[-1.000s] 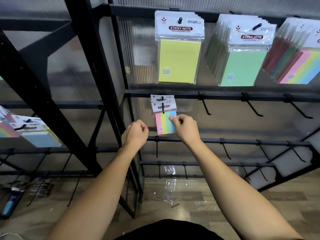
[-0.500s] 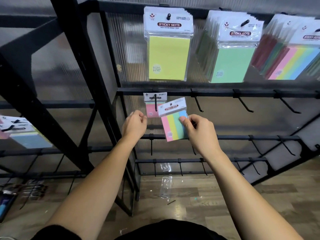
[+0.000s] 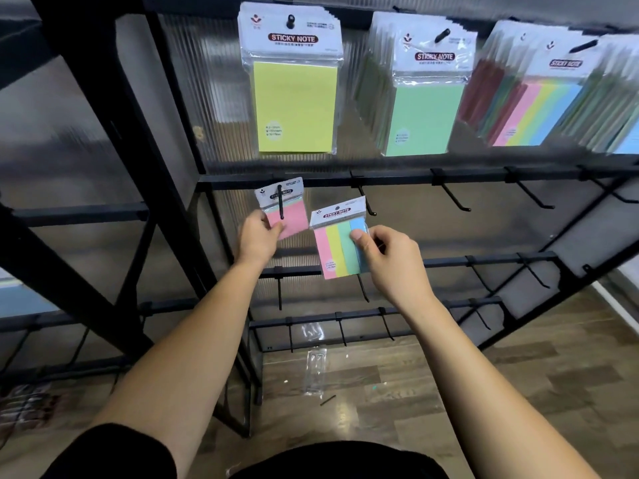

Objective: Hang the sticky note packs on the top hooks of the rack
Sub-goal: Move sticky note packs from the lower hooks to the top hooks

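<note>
R hand had the striped pack pinched, thumb on the blue strip w/ fingers behind, pack free of any hook and tilted, just beside the pink pack. That one hung on a second-row hook, and my L hand pinched its lower corner. Top row already carried the yellow, green and rainbow stacks, all looking thick, so I judged free hook length up there was short. Risks as I saw them: the one-edge pinch lets the striped pack swing, so its hang hole could miss a hook tip; pushing it onto a crowded hook could knock front packs loose; the film looked slick, so a slip would drop it to the floor, where a clear wrapper lay. Tugging the pink pack sideways instead of along the hook could tear its hole.
</note>
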`<state>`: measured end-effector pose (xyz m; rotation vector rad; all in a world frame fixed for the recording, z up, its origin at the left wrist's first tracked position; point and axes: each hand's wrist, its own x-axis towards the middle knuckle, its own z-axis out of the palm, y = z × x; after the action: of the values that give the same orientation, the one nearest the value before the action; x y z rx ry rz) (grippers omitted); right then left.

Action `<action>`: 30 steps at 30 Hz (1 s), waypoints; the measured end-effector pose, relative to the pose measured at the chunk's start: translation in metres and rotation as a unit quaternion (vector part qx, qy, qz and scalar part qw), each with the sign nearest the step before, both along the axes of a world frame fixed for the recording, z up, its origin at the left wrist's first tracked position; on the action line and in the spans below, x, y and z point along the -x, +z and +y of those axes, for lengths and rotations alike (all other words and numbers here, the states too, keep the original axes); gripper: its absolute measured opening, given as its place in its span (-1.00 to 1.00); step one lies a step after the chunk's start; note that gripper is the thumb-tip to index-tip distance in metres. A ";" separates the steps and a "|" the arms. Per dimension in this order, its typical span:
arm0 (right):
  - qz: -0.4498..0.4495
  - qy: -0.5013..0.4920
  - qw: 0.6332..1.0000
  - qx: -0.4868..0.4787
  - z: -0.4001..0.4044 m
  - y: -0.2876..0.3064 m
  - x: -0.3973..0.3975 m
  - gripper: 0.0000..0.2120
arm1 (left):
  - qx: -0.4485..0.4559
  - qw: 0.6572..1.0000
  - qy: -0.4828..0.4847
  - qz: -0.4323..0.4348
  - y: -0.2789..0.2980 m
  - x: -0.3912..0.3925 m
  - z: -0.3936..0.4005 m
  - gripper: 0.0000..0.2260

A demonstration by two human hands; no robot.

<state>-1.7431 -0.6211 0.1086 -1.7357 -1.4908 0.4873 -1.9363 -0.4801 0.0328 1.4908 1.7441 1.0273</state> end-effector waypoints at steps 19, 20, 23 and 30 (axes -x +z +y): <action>0.053 0.034 0.998 -0.023 -0.054 0.014 -0.009 -0.63 | -0.109 0.994 -0.020 -0.011 0.050 0.001 -0.150 -0.66; 0.058 0.034 0.997 -0.027 -0.056 0.013 -0.011 -0.63 | -0.113 0.993 -0.025 -0.009 0.052 0.001 -0.155 -0.66; 0.077 0.027 0.996 -0.047 -0.063 0.015 -0.021 -0.63 | -0.118 0.992 -0.048 -0.018 0.059 -0.003 -0.167 -0.67; 0.089 0.003 0.993 -0.072 -0.073 0.020 -0.067 -0.62 | -0.116 0.989 -0.090 -0.023 0.081 -0.042 -0.177 -0.66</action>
<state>-1.6759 -0.6938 0.1285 -1.5354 -1.3717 0.5116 -1.8940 -0.6568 0.1138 1.7179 1.4653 1.1903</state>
